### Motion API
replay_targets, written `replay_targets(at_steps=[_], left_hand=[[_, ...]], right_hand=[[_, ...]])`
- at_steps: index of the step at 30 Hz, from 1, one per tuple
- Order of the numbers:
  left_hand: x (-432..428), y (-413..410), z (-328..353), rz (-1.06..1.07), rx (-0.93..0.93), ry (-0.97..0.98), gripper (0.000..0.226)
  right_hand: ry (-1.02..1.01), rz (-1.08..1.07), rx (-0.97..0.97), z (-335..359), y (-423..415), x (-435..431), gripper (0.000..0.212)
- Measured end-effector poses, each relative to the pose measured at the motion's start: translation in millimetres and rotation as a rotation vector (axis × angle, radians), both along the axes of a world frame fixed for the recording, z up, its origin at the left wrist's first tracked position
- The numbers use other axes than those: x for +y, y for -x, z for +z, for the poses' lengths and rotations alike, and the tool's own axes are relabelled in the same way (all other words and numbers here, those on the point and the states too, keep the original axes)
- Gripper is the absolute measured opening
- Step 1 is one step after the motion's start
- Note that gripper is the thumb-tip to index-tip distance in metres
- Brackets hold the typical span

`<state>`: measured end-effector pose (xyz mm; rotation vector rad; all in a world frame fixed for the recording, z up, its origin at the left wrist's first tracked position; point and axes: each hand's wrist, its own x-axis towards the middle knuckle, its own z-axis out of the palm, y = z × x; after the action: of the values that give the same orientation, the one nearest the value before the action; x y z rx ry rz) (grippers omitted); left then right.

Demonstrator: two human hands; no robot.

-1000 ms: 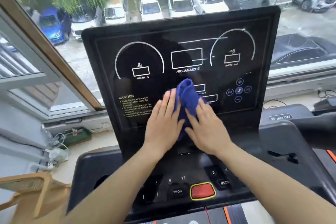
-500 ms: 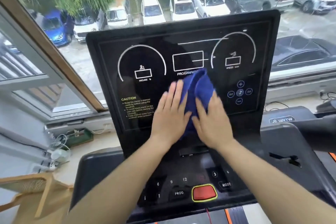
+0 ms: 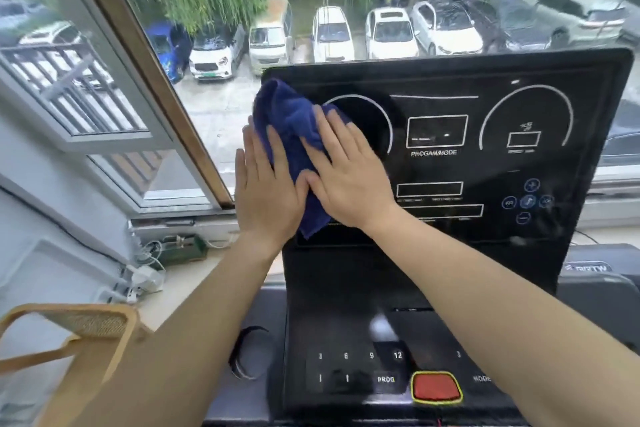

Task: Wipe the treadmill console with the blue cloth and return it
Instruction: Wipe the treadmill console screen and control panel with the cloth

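Observation:
The blue cloth [image 3: 291, 128] is bunched against the upper left corner of the black treadmill console [image 3: 485, 163]. Both palms press it flat to the screen. My left hand [image 3: 265, 191] covers the cloth's left side and hangs partly past the console's left edge. My right hand [image 3: 349, 177] lies over the cloth's right side, fingers pointing up and left. The cloth's lower end hangs out between the two hands. The left dial marking on the screen is partly hidden behind the cloth and hands.
Below the screen is the button panel with a red stop button [image 3: 435, 386]. A large window [image 3: 214, 45] stands behind the console, its sill holding cables and a charger [image 3: 147, 279]. A wooden chair back [image 3: 79, 333] sits at lower left.
Both hands have slid the cloth up and to the left, from the screen's lower middle to its upper left corner. The view has also swung left.

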<state>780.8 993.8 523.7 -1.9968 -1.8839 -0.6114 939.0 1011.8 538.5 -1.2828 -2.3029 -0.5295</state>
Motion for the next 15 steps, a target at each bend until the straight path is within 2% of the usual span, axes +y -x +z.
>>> replay_targets(at_steps=[4, 11, 15], left_hand=[[1.6, -20.7, 8.2, 0.013, -0.041, 0.016, 0.072], [37.8, -145.2, 53.2, -0.104, 0.036, -0.121, 0.079], [52.4, -233.0, 69.4, -0.190, 0.060, -0.149, 0.079]], right_hand=[[-0.002, 0.056, -0.096, 0.6, -19.1, -5.8, 0.057], [-0.051, -0.252, -0.015, 50.5, -157.0, 16.4, 0.064], [-0.007, -0.373, 0.064, 51.7, -243.4, 17.3, 0.066]])
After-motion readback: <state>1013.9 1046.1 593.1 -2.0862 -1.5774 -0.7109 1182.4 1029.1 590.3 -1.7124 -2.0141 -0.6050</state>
